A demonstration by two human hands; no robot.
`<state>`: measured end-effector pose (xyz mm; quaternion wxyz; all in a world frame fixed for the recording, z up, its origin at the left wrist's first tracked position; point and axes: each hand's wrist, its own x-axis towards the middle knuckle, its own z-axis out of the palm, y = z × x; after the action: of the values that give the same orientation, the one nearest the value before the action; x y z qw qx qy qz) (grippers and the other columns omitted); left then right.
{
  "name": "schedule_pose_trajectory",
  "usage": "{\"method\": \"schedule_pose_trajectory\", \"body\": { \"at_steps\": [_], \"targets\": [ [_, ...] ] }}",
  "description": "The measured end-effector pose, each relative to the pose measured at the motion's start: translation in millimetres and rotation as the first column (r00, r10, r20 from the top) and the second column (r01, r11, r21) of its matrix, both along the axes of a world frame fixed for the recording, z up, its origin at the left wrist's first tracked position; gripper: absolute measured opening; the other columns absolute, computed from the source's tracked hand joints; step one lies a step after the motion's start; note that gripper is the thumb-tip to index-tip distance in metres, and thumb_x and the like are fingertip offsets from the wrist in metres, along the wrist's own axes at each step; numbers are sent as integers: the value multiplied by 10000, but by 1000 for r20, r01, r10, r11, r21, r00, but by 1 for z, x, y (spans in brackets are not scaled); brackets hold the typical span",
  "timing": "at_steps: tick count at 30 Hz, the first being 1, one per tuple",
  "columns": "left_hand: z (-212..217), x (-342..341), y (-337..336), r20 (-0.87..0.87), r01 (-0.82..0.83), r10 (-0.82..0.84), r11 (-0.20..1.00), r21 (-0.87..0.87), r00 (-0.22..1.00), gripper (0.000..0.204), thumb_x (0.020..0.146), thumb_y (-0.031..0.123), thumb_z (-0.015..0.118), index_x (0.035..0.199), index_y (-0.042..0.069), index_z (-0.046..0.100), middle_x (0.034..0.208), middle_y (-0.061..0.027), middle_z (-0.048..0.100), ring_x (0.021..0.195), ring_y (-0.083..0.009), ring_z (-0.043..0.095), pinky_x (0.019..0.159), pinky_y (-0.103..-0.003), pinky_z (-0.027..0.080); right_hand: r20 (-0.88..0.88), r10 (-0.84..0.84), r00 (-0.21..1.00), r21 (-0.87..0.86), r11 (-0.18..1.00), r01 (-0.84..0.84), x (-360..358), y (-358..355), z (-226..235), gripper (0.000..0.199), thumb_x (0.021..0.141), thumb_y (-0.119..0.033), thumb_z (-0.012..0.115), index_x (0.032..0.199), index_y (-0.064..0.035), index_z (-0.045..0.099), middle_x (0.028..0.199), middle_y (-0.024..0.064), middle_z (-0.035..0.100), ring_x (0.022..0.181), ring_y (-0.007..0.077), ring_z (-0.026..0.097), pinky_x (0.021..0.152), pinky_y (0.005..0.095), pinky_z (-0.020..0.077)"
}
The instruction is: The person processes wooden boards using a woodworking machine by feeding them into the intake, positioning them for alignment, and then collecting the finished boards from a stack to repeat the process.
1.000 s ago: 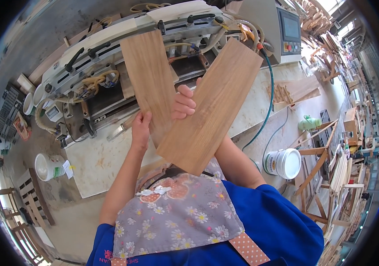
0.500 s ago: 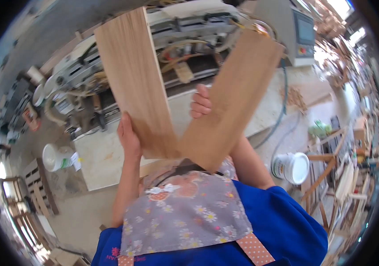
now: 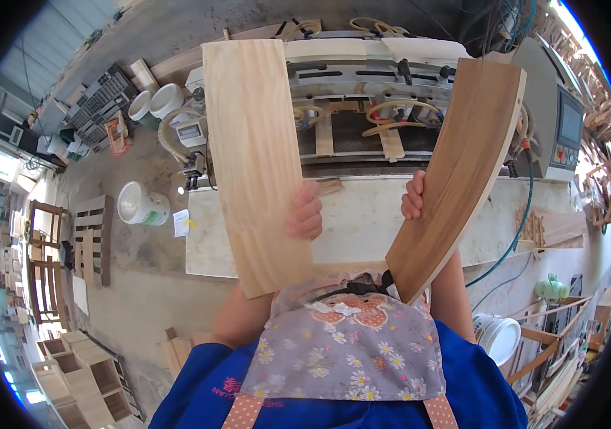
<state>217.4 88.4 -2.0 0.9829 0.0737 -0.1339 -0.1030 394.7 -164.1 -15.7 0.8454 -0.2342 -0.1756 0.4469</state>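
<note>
A pale wooden board point(image 3: 255, 150) stands tilted up before me on the left, its lower end close to my apron. My left hand point(image 3: 305, 210) is closed on it, the forearm passing behind and the fingers curled over its right edge. On the right a darker brown wooden board point(image 3: 466, 164) leans outward, its pale narrow side showing. My right hand point(image 3: 413, 196) grips that one, fingers wrapped round its left edge and the thumb hidden. The boards spread apart toward their far ends.
Behind the boards is a long machine point(image 3: 363, 86) with hoses and clamps, fronted by a pale worktable point(image 3: 363, 214). A control panel point(image 3: 569, 129) is at far right, near a teal hose point(image 3: 520, 239). White buckets point(image 3: 141, 204) and a pallet point(image 3: 93, 239) stand on the floor.
The left board now shows a paler face, and my left fingers are on its right edge instead of its left. The right board has turned to show its narrow side. My view has shifted.
</note>
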Motion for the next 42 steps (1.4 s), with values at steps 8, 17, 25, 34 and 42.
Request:
{"method": "schedule_pose_trajectory", "body": {
  "at_steps": [8,17,25,34,42],
  "targets": [
    [1,2,7,-32,70,-68,995,68,997,489,850,544,643,886,94,455,695,-37,527,591,-151,522,558,-275,419,88,-140,986,-167,974,154,6,-2,-28,398,984,-456,510,909,-65,520,647,25,485,555,146,526,522,270,443],
    [-37,8,2,370,-158,901,-341,927,228,403,1034,395,498,890,20,532,748,8,478,714,-118,408,665,-301,391,200,-305,931,-529,766,364,-5,0,2,581,974,-645,419,897,-90,573,606,-18,473,523,105,479,466,248,384],
    [-55,-6,-4,473,-42,853,-476,878,221,399,1010,356,555,813,23,460,717,-27,418,704,-134,370,630,-304,358,-103,185,977,91,980,-176,-14,1,26,513,934,-530,486,982,-24,555,690,10,473,561,113,437,553,238,373],
    [-69,1,-31,465,-121,847,-449,885,256,362,1010,334,557,831,32,466,742,-27,456,705,-130,397,641,-293,381,-116,113,987,-70,990,-121,-17,0,23,481,948,-502,500,942,-24,562,649,23,494,525,128,458,512,256,378],
    [-68,8,-40,452,-118,835,-439,891,313,337,1011,313,547,845,31,463,736,-21,429,706,-130,386,648,-295,381,-83,234,969,2,972,-235,-7,-5,9,479,950,-490,503,975,-18,575,650,25,471,530,135,462,518,261,379]
  ]
}}
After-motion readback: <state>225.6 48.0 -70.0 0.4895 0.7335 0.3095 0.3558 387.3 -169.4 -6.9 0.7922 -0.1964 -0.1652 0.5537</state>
